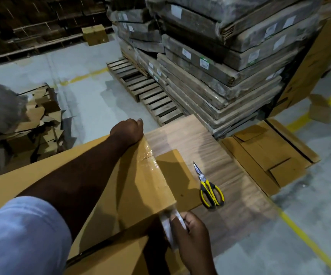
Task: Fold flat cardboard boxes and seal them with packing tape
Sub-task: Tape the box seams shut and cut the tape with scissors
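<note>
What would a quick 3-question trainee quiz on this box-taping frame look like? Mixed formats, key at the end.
1. True or false: the scissors are in the person's right hand.
2. Multiple choice: the left hand rests on A) the far end of the taped cardboard box, B) the wooden pallet, C) the scissors.
3. Fill in: the right hand's fingers grip a roll of ____ at the near end of the box.

Key: 1. False: they lie shut on the wrapped bundle beside the box, and no hand touches them. 2. A. 3. packing tape.
</note>
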Tool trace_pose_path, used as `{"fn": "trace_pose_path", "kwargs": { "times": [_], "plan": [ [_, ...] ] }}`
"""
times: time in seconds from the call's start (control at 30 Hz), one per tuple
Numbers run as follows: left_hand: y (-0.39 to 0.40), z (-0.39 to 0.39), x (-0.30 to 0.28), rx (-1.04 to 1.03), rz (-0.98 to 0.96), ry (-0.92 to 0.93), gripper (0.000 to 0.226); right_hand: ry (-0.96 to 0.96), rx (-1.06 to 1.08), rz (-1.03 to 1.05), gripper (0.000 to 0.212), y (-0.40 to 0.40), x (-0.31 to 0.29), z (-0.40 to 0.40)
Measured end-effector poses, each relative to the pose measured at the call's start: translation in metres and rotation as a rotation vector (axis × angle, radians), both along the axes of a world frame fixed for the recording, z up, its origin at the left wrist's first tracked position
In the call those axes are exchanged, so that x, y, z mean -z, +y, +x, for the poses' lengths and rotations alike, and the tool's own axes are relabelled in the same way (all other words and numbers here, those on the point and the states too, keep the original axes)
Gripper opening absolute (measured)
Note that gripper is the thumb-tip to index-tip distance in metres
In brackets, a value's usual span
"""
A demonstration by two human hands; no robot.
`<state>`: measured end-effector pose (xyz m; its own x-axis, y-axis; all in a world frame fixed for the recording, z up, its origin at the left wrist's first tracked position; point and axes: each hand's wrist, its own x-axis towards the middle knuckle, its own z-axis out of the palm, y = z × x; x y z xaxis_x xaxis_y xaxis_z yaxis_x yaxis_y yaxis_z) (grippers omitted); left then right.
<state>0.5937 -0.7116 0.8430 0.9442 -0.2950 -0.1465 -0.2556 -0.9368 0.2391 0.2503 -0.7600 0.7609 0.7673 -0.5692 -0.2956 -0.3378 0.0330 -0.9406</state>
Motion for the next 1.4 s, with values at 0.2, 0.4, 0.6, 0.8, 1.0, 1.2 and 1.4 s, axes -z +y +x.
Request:
{"fn": "trace_pose_path", "kwargs": {
  "times": [0.2,0.4,0.6,0.8,1.0,1.2,1.4],
  "plan": [
    [-0.001,0.01,0.001,0.051,0.048,0.097,0.076,-0.053,0.017,-0.038,0.026,0.002,-0.01,0.002],
    [0.037,-0.077,0.001,0.377,-0.187,-0.114,0.068,-0.193,-0.075,-0.059,0.013,-0.002,0.001,-0.025],
    [0.09,-0.197,0.006,0.762,-0.381,-0.04,0.049,-0.098,-0.083,-0.394,0.035,-0.002,0.006,-0.022],
    [0.087,-0.201,0.017,0.781,-0.154,-0.165,0.073,-0.05,-0.063,-0.442,0.04,-0.004,0.027,-0.014],
    [0.076,-0.212,0.021,0.753,0.05,-0.24,0.084,-0.055,0.045,-0.393,0.036,-0.001,0.026,-0.009],
    [0.081,-0.215,0.016,0.76,0.004,-0.195,0.086,-0.309,-0.137,-0.745,0.051,-0.038,-0.004,0.013],
    [0.093,-0.235,0.022,0.52,-0.021,-0.263,0.093,-0.416,-0.516,-1.103,0.082,-0.065,-0.01,0.035]
  ]
}}
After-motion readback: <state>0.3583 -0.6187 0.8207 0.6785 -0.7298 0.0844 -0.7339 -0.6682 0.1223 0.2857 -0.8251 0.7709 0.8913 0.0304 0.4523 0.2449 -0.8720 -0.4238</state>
